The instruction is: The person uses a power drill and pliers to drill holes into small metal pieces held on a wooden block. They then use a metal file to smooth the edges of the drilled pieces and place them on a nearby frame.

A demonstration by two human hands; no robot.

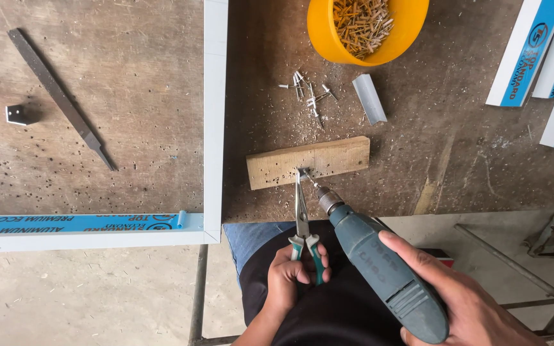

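My left hand [292,277] grips long-nose pliers [302,214] with green and white handles. The plier tips pinch a small metal piece [302,172] against a wooden block [309,161] on the workbench. My right hand [466,298] holds a grey-green power drill [383,272], angled up to the left. Its bit [311,181] meets the small piece at the plier tips, on the block's near edge.
A yellow bowl [328,45] of brass-coloured screws stands at the back, with loose rivets [309,93] and a short aluminium angle [370,99] before it. A white aluminium frame [215,115] lies left, enclosing a flat file [59,96] and small bracket [17,115]. Wrapped profiles [540,51] lie right.
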